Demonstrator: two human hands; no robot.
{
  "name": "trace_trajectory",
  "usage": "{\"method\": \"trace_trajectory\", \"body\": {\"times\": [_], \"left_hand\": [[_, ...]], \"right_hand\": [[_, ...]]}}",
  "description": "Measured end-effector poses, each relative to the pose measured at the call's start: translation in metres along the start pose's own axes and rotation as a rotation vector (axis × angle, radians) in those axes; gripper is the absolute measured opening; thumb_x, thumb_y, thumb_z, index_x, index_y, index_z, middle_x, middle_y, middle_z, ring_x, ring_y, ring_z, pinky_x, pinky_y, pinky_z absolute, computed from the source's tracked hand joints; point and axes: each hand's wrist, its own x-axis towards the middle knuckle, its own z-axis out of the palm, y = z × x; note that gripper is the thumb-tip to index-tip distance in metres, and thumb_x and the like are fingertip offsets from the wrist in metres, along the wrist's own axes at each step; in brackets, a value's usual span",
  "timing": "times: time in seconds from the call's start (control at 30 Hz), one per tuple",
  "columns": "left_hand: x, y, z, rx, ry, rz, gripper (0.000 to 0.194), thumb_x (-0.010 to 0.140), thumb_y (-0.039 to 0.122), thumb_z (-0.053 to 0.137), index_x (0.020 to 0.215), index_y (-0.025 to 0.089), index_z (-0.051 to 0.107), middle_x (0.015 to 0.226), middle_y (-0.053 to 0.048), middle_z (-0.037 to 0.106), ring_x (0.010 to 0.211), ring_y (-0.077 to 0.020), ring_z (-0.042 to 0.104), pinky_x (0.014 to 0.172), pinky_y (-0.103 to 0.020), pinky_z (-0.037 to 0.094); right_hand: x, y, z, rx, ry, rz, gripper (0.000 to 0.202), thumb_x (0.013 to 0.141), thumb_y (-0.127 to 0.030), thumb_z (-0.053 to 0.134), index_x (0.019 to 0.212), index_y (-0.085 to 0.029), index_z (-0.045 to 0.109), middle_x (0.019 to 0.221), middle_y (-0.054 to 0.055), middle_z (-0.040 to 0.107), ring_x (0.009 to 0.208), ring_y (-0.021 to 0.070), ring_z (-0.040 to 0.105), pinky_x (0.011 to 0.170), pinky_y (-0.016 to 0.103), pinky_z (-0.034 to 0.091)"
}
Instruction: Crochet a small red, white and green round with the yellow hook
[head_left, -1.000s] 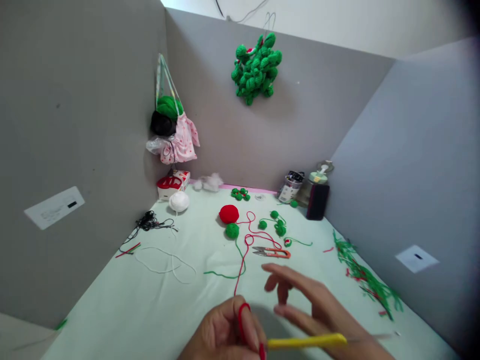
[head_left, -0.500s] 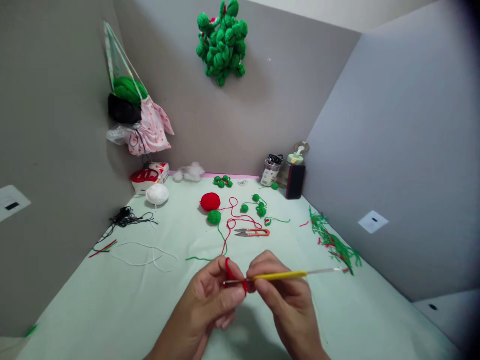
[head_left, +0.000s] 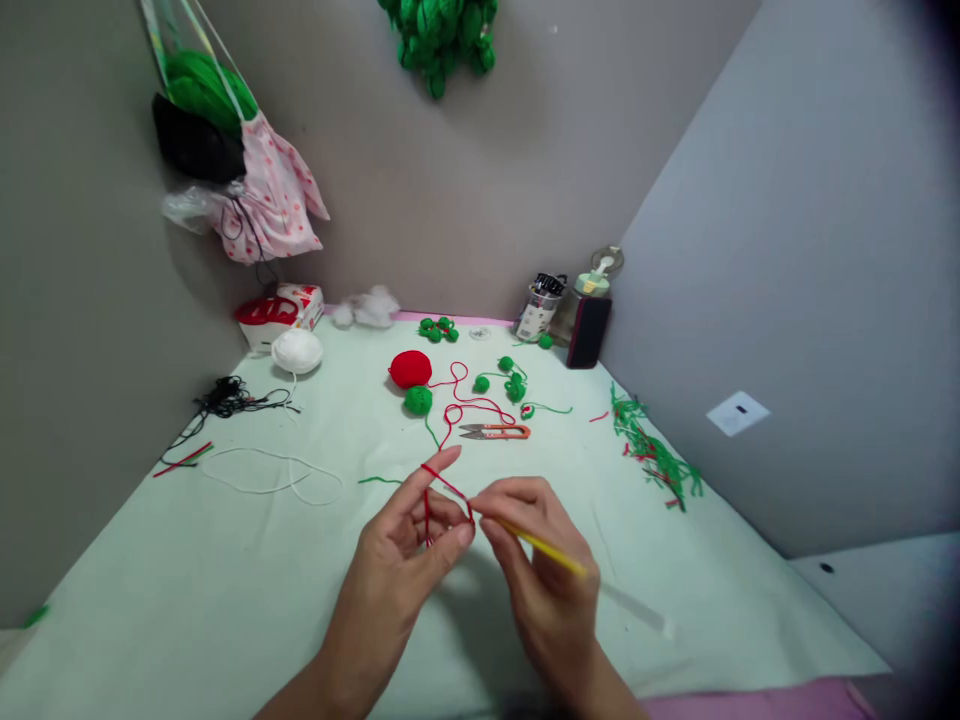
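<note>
My left hand point(head_left: 409, 545) pinches red yarn point(head_left: 427, 518) between thumb and fingers, and a strand runs over its raised index finger. In my right hand point(head_left: 544, 570) is a crochet hook with a yellow handle point(head_left: 551, 552); its tip meets the red yarn beside my left fingertips. The hook's far end is blurred. Beyond my hands lie a red yarn ball point(head_left: 410, 369), a green yarn ball point(head_left: 418, 402) and orange thread snips point(head_left: 495, 432). Small green crocheted pieces point(head_left: 515, 387) rest behind the snips.
Green and red yarn scraps point(head_left: 652, 450) lie along the right side. At left are a white yarn ball point(head_left: 297, 351), black tangled cord point(head_left: 229, 398) and a tissue box point(head_left: 279, 316). A phone point(head_left: 589, 332) leans near a pump bottle point(head_left: 592, 284). Bags point(head_left: 274, 190) hang on the wall.
My left index finger has lifted and straightened, pulling the red strand taut. The crochet hook has tilted, its rear end now lower. The whole view has shifted downward.
</note>
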Motion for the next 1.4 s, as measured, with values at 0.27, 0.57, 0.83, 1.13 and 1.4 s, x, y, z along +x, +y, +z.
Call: {"method": "trace_trajectory", "body": {"times": [0.27,0.57,0.83,1.13,1.4], "left_hand": [[-0.001,0.002,0.01,-0.305,-0.072,-0.252,0.061,0.079,0.03,0.091,0.137,0.019,0.072,0.065,0.006,0.057,0.07,-0.011,0.048,0.093,-0.032,0.047],[0.0,0.009,0.002,-0.186,-0.021,-0.173,0.046,0.082,0.029,0.088,0.127,0.025,0.077,0.084,0.003,0.064,0.073,-0.011,0.048,0.078,-0.027,0.043],[-0.002,0.002,0.005,-0.213,-0.018,-0.139,0.057,0.077,0.034,0.094,0.131,0.025,0.076,0.081,0.002,0.067,0.074,-0.0107,0.052,0.076,-0.024,0.044],[0.0,0.006,0.007,-0.326,-0.033,-0.22,0.048,0.08,0.025,0.091,0.126,0.022,0.078,0.073,0.006,0.061,0.063,-0.0067,0.042,0.098,-0.035,0.049],[-0.004,0.001,0.008,-0.12,-0.001,-0.115,0.046,0.082,0.033,0.089,0.127,0.026,0.077,0.085,0.002,0.064,0.075,-0.0129,0.05,0.069,-0.026,0.041]], "right_hand": [[-0.006,0.007,-0.001,0.265,0.012,0.196,0.022,0.101,-0.019,0.066,0.109,-0.033,0.082,0.1,0.002,0.08,0.091,0.0165,0.073,0.079,0.027,0.06],[0.002,-0.001,-0.016,0.395,-0.085,0.319,0.023,0.107,-0.031,0.057,0.101,-0.022,0.076,0.093,0.005,0.077,0.074,0.0161,0.072,0.072,0.03,0.061],[-0.012,-0.003,-0.015,-0.341,-0.227,-0.313,0.041,0.102,-0.012,0.058,0.137,-0.03,0.068,0.111,0.01,0.078,0.101,0.024,0.076,0.081,0.036,0.063],[-0.003,-0.006,-0.011,0.271,0.01,0.168,0.022,0.105,-0.023,0.058,0.101,-0.026,0.079,0.088,0.005,0.073,0.078,0.0191,0.068,0.07,0.033,0.058],[-0.001,-0.009,-0.007,0.151,-0.019,0.096,0.023,0.103,-0.016,0.061,0.106,-0.028,0.08,0.091,0.005,0.078,0.083,0.019,0.073,0.07,0.03,0.062]]}}
